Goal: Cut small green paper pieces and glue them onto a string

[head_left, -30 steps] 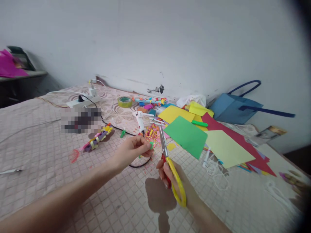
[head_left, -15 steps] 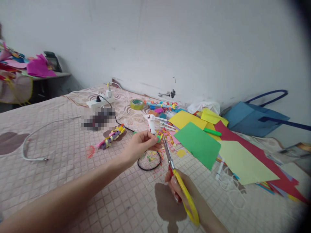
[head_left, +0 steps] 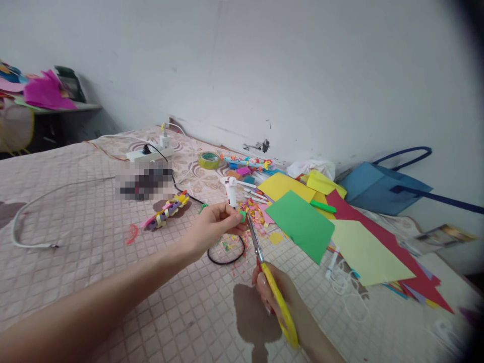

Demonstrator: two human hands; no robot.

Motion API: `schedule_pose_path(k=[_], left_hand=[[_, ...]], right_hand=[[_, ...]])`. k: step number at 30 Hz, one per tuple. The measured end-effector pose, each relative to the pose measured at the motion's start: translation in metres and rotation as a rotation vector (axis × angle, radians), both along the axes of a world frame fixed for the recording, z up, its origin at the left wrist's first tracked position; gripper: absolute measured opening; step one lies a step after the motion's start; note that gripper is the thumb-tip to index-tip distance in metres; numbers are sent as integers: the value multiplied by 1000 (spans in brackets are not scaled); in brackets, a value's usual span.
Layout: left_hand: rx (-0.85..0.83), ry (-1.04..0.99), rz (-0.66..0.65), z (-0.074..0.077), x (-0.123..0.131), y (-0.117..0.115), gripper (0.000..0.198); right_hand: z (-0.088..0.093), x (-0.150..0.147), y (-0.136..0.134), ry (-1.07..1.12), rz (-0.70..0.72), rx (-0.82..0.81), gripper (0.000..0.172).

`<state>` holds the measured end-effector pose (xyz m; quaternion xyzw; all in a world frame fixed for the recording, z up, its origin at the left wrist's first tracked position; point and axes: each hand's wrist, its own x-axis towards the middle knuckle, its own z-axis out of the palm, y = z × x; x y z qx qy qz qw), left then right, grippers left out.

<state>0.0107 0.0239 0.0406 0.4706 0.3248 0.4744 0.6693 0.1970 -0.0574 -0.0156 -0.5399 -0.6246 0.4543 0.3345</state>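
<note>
Between thumb and fingers, my left hand [head_left: 219, 224] pinches a small piece of green paper [head_left: 242, 217]. My right hand [head_left: 274, 287] is wrapped round the yellow handle of a pair of scissors [head_left: 278, 297]. The scissor blades point up and away from me, their tips right beside the green piece; whether they touch it I cannot tell. Behind my left fingers stands a white glue gun [head_left: 231, 192]. Small colourful paper scraps [head_left: 255, 212] lie scattered just past the blade tips.
To the right lie a green sheet [head_left: 300, 224], a pale green sheet [head_left: 372, 249] and red paper [head_left: 359, 217]. A blue bag [head_left: 381, 186] rests by the wall. At the left are a decorated purple stick [head_left: 166, 214], a power strip [head_left: 149, 153] and a tape roll [head_left: 208, 160].
The scissor tips have come closer to the green piece, which shows a little more at my fingertips. The whole view has shifted slightly, so the table things sit further left.
</note>
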Motion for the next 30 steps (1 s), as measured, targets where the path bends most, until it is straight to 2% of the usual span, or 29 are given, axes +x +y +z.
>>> schedule_pose_path(k=[13, 30], left_hand=[[0, 61, -7, -3, 4, -2, 21], [2, 53, 10, -6, 5, -3, 19]], right_hand=[[10, -2, -2, -104, 3, 9, 43], [18, -4, -3, -98, 6, -12, 38]])
